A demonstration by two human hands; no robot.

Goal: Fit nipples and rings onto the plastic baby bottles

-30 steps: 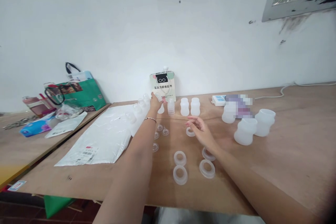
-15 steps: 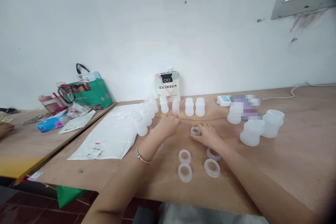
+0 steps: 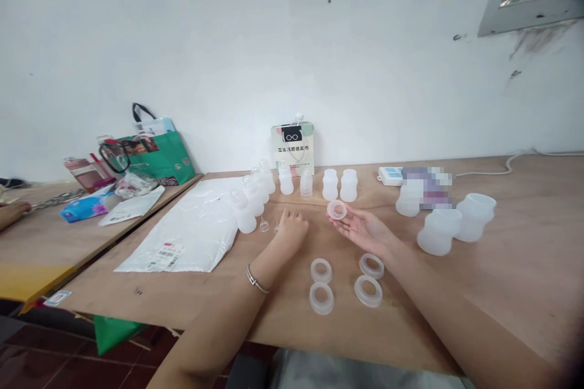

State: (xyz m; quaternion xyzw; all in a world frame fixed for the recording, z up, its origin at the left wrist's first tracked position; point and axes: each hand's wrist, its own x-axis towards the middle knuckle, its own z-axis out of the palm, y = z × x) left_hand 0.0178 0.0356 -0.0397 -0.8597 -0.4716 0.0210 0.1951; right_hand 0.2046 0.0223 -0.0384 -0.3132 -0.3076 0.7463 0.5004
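My right hand [image 3: 365,228] is turned palm up and grips a translucent bottle collar ring [image 3: 337,209] at its edge, raised above the table. My left hand [image 3: 292,230] is low over the tabletop, back of the hand up, fingers bent and slightly apart; its thumb is hidden. Just left of it are a small clear teat [image 3: 264,225] and another [image 3: 276,228], partly covered by the hand. A clear ridged dome cap [image 3: 306,185] stands behind. Several more rings [image 3: 322,298] lie nearer me. White bottles with domed tops [image 3: 247,219] line the left side.
Two topless bottles [image 3: 330,185] stand at the back, several more bottles [image 3: 435,232] at right. A white mailing bag [image 3: 182,231] lies left. A paper bag [image 3: 292,149] leans on the wall. Another person's hand [image 3: 13,214] shows at far left, near a green bag [image 3: 168,161].
My left hand has drawn back from the clear dome cap, towards me and beside the small teats. My right hand has lifted the collar ring and turned palm up.
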